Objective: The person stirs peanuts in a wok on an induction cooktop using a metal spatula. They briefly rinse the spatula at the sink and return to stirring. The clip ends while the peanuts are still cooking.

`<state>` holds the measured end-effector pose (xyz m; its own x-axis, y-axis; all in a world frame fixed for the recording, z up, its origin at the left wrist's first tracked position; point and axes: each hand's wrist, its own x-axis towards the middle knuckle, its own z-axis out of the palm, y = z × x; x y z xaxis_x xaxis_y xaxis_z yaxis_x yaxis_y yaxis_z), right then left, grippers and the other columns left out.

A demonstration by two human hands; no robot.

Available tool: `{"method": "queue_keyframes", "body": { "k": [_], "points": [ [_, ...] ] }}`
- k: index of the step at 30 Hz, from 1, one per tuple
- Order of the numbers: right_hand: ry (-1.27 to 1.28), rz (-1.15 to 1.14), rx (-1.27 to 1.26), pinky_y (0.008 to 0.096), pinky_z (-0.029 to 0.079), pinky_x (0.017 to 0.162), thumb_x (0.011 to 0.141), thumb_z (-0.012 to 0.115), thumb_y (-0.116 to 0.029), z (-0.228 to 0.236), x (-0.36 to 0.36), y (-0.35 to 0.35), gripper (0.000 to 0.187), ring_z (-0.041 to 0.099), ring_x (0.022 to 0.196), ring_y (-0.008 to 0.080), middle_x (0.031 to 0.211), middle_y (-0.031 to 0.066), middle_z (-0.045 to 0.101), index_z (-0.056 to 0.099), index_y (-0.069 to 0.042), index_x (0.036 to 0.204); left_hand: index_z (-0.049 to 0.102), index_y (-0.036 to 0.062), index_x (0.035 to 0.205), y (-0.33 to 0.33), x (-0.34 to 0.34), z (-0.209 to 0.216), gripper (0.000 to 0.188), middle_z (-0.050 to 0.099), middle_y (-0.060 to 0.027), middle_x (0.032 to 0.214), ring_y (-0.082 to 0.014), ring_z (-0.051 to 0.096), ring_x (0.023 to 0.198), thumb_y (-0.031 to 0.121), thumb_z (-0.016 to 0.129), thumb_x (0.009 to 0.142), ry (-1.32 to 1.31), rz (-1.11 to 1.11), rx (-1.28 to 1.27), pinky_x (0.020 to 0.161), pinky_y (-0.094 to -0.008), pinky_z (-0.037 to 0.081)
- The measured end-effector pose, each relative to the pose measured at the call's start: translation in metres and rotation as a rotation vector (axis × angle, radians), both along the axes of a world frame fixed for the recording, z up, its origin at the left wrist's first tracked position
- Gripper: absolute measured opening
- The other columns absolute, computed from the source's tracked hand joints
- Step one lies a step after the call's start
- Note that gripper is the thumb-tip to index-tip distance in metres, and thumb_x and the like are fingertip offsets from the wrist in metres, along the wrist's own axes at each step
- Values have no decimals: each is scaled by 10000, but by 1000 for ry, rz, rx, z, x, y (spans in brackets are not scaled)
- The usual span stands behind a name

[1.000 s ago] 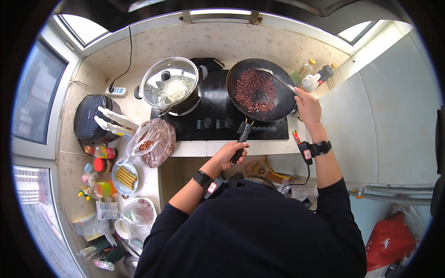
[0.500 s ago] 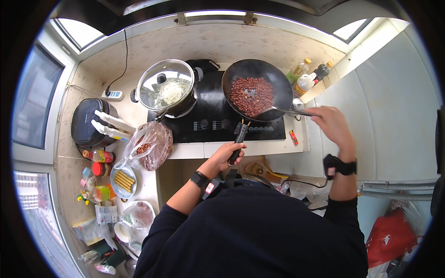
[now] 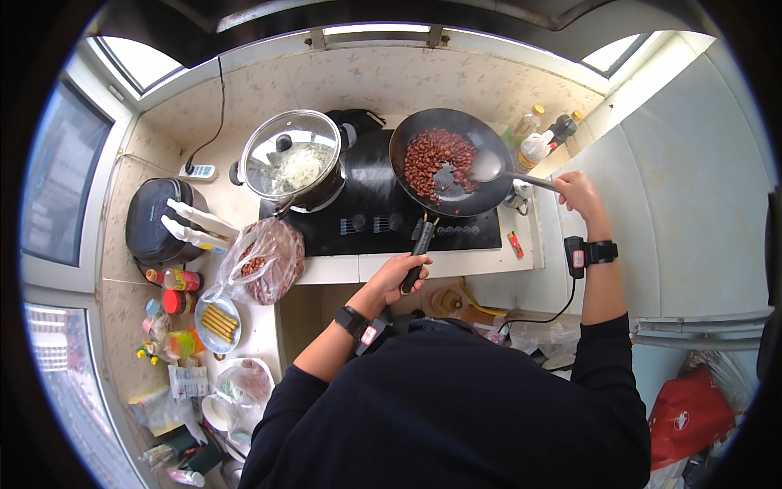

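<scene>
My left hand (image 3: 397,277) is closed around the black handle (image 3: 423,238) of a dark wok (image 3: 495,140) on the right side of the stove. In the wok lies a heap of red-skinned peanuts (image 3: 436,155), with a bare patch of metal showing near its lower middle. My right hand (image 3: 580,196) grips the end of a metal spatula (image 3: 533,179), which reaches over the wok's right rim. Its broad head rests inside, against the right edge of the peanuts. Both wrists wear black straps.
A pot with a glass lid (image 3: 293,155) stands on the stove's left. On the left counter are a plastic bag of peanuts (image 3: 273,261), a plate of yellowish sticks (image 3: 218,323) and a black appliance (image 3: 163,218). Bottles (image 3: 529,122) stand behind right; a red lighter (image 3: 515,244) lies near the counter's edge.
The spatula's head has shifted up and right, and its face now shows broadly. The peanuts have moved left and up into a tighter heap. My left hand stays on the wok handle.
</scene>
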<state>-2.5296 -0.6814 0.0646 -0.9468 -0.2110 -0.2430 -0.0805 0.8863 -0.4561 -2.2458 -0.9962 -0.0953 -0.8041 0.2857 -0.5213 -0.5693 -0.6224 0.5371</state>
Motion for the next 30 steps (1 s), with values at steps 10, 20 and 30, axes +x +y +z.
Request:
{"method": "queue_keyframes", "body": {
  "k": [10,20,30],
  "points": [
    [-298,8,-574,261,449,532,933,698,-138,-121,21,-65,378,611,610,109,851,62,725,678,-32,1295,561,-8,1178,0,0,1,257,625,-36,785,-107,596,585,227,534,1077,8,-6,15,486,-220,495],
    [281,361,-91,434,543,881,868,736,-186,-11,61,-35,360,701,991,364,1081,160,747,740,-130,1223,561,-8,1178,1,1,-2,260,624,-39,781,-115,600,587,229,549,1073,-5,-8,32,487,-227,505],
    [-130,249,110,316,499,588,884,698,-142,30,-5,-3,260,666,648,146,803,102,736,784,-38,1106,560,-7,1175,1,2,-4,262,625,-42,778,-120,599,586,232,557,1067,0,-10,17,489,-229,502]
  ]
}}
